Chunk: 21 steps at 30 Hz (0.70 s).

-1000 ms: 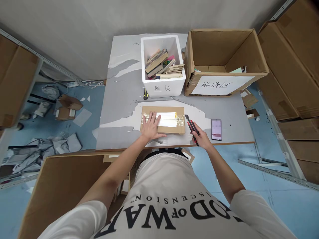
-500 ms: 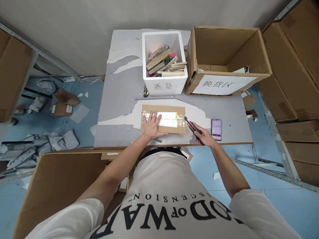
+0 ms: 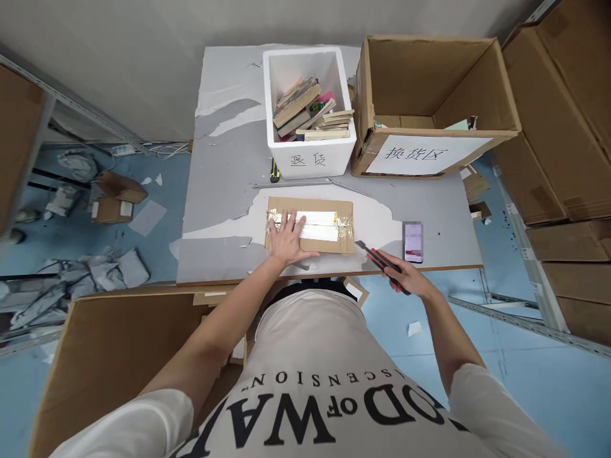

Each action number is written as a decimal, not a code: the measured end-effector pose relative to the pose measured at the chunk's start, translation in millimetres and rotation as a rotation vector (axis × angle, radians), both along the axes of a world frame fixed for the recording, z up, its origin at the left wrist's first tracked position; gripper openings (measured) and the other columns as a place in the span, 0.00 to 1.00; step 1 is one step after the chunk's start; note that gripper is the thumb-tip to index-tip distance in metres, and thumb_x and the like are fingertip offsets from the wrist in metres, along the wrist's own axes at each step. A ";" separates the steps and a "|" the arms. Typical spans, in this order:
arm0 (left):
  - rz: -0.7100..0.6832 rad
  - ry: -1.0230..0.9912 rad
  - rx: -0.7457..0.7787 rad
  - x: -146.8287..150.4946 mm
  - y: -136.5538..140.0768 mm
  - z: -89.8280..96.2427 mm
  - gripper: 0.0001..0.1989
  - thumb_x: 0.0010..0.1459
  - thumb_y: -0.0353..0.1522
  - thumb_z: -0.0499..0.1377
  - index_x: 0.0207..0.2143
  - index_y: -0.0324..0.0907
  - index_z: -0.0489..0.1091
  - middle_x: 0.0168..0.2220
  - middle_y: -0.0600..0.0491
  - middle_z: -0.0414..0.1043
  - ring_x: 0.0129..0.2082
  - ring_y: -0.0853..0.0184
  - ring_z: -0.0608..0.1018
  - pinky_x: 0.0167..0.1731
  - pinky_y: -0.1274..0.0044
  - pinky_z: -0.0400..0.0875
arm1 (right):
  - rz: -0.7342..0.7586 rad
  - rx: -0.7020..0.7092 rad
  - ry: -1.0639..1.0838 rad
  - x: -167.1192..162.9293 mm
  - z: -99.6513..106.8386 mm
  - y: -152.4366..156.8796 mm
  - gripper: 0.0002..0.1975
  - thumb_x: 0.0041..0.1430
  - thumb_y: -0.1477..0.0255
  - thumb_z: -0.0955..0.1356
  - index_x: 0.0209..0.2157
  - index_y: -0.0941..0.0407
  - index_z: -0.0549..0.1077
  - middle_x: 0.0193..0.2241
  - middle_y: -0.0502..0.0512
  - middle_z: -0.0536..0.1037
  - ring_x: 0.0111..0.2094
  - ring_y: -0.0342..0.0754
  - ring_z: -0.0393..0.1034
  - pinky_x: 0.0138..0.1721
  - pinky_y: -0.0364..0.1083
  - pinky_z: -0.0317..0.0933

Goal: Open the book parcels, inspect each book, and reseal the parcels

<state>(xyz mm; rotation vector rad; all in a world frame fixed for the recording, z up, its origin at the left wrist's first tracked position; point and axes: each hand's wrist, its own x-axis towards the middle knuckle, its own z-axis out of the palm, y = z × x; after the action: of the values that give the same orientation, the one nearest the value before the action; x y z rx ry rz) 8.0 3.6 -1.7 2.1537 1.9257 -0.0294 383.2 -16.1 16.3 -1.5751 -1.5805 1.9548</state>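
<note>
A flat brown cardboard parcel (image 3: 344, 235) lies near the front of the table, with a white label on top and clear tape at both ends. My left hand (image 3: 286, 242) rests flat on its left part, fingers spread. In my right hand (image 3: 405, 275) is a black and red utility knife (image 3: 379, 257), its fingers wrapped round the handle. The blade end points up and left, just off the parcel's right edge and apart from it. A phone (image 3: 413, 242) with a lit screen lies on the table to the right, just beyond my right hand.
A white foam box (image 3: 310, 159) of books stands behind the parcel, a large open carton (image 3: 506, 124) to its right. A yellow and black utility knife (image 3: 274, 170) lies by the foam box. Below the table's left front is a big cardboard box (image 3: 119, 356). Metal shelving (image 3: 534, 280) stands right.
My right hand has drawn the utility knife back to the right and toward me, away from the parcel's edge. My left hand stays on the parcel. The view has shifted slightly.
</note>
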 end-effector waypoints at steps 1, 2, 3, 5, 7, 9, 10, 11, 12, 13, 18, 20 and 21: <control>-0.006 -0.003 0.004 -0.3 -0.5 -0.4 0.57 0.44 0.61 0.57 0.68 0.41 0.46 0.70 0.40 0.38 0.69 0.41 0.41 0.61 0.47 0.33 | -0.051 0.037 -0.030 7.9 -3.8 -1.0 0.37 0.60 0.57 0.65 0.67 0.47 0.50 0.32 0.51 0.72 0.19 0.40 0.65 0.19 0.42 0.62; -0.012 -0.007 0.010 -0.8 -1.1 -0.8 0.57 0.43 0.61 0.57 0.68 0.40 0.46 0.70 0.39 0.38 0.69 0.40 0.41 0.61 0.46 0.32 | -0.105 0.088 -0.081 13.9 -9.4 -0.8 0.36 0.61 0.56 0.63 0.68 0.47 0.49 0.34 0.52 0.73 0.19 0.41 0.65 0.21 0.44 0.63; -0.019 -0.013 0.021 -1.5 -1.9 -1.3 0.57 0.43 0.61 0.57 0.68 0.40 0.46 0.70 0.39 0.38 0.69 0.40 0.41 0.61 0.46 0.32 | -0.150 0.146 -0.160 17.1 -17.0 0.4 0.36 0.62 0.55 0.61 0.68 0.47 0.47 0.35 0.54 0.74 0.20 0.41 0.65 0.22 0.45 0.65; -0.029 -0.031 0.052 -3.1 -4.0 -2.3 0.56 0.45 0.61 0.56 0.68 0.40 0.46 0.70 0.38 0.37 0.69 0.40 0.41 0.61 0.46 0.32 | -0.182 0.262 -0.386 13.0 -37.3 6.1 0.35 0.64 0.57 0.58 0.69 0.49 0.42 0.37 0.56 0.75 0.22 0.44 0.67 0.28 0.47 0.66; -0.030 -0.052 0.089 -4.9 -6.5 -2.6 0.52 0.48 0.59 0.55 0.68 0.40 0.48 0.70 0.38 0.38 0.69 0.41 0.42 0.62 0.48 0.33 | -0.142 0.355 -0.624 -3.0 -61.8 14.7 0.34 0.65 0.61 0.55 0.69 0.54 0.41 0.38 0.62 0.75 0.29 0.50 0.70 0.35 0.51 0.67; -0.021 -0.067 0.121 -5.9 -9.2 -2.3 0.47 0.52 0.57 0.54 0.66 0.41 0.51 0.70 0.39 0.40 0.69 0.43 0.43 0.62 0.49 0.33 | -0.104 0.432 -0.778 -24.1 -87.1 23.7 0.32 0.65 0.65 0.53 0.69 0.59 0.45 0.45 0.69 0.72 0.39 0.56 0.70 0.42 0.54 0.65; -0.017 -0.069 0.132 -6.0 -10.5 -2.0 0.44 0.53 0.55 0.54 0.66 0.41 0.53 0.70 0.39 0.41 0.69 0.43 0.44 0.63 0.49 0.34 | -0.091 0.460 -0.823 -34.1 -99.0 27.3 0.32 0.64 0.67 0.53 0.68 0.61 0.48 0.48 0.71 0.70 0.43 0.58 0.69 0.44 0.56 0.63; -0.012 -0.069 0.142 -5.8 -12.0 -1.5 0.41 0.54 0.54 0.54 0.65 0.42 0.55 0.69 0.40 0.42 0.69 0.44 0.44 0.63 0.49 0.33 | -0.083 0.481 -0.852 -42.8 -110.1 29.8 0.31 0.64 0.68 0.54 0.67 0.62 0.50 0.50 0.73 0.68 0.46 0.60 0.67 0.46 0.57 0.62; -0.008 -0.066 0.150 -5.4 -13.6 -1.1 0.39 0.55 0.53 0.54 0.64 0.43 0.56 0.69 0.40 0.43 0.69 0.44 0.45 0.62 0.48 0.33 | -0.083 0.495 -0.876 -49.9 -120.0 31.0 0.31 0.63 0.69 0.54 0.66 0.63 0.52 0.50 0.73 0.67 0.48 0.61 0.65 0.47 0.58 0.61; -0.004 -0.063 0.156 -4.8 -15.6 -0.8 0.37 0.56 0.52 0.54 0.63 0.44 0.57 0.69 0.41 0.44 0.69 0.45 0.45 0.62 0.48 0.34 | -0.090 0.505 -0.894 -55.3 -128.9 30.8 0.30 0.63 0.70 0.54 0.66 0.63 0.53 0.50 0.74 0.66 0.49 0.62 0.64 0.47 0.59 0.61; -0.030 -0.066 0.152 -1.9 -34.6 -2.4 0.30 0.62 0.47 0.50 0.62 0.43 0.60 0.67 0.41 0.51 0.68 0.50 0.51 0.63 0.50 0.36 | -0.122 0.550 -0.937 -63.0 -150.5 22.5 0.30 0.63 0.71 0.55 0.66 0.62 0.52 0.52 0.76 0.63 0.53 0.65 0.59 0.50 0.64 0.57; -0.048 -0.074 0.142 -1.0 -45.2 -4.9 0.30 0.63 0.46 0.48 0.63 0.42 0.58 0.66 0.40 0.53 0.68 0.52 0.53 0.64 0.52 0.37 | -0.121 0.569 -0.931 -61.3 -143.0 27.6 0.30 0.63 0.69 0.56 0.65 0.61 0.53 0.55 0.76 0.60 0.57 0.67 0.55 0.52 0.66 0.54; -0.052 -0.079 0.138 -0.6 -50.0 -6.4 0.31 0.63 0.47 0.48 0.63 0.41 0.57 0.66 0.40 0.53 0.68 0.52 0.53 0.64 0.53 0.37 | -0.142 0.586 -0.927 -60.8 -134.5 34.2 0.31 0.63 0.67 0.56 0.65 0.61 0.52 0.58 0.76 0.57 0.58 0.68 0.53 0.53 0.67 0.53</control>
<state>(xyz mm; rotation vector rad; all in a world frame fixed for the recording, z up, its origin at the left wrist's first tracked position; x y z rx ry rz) 7.4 -46.4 -8.1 2.2557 1.8775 0.1812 322.5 18.0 -118.3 -2.3115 -1.9613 0.5301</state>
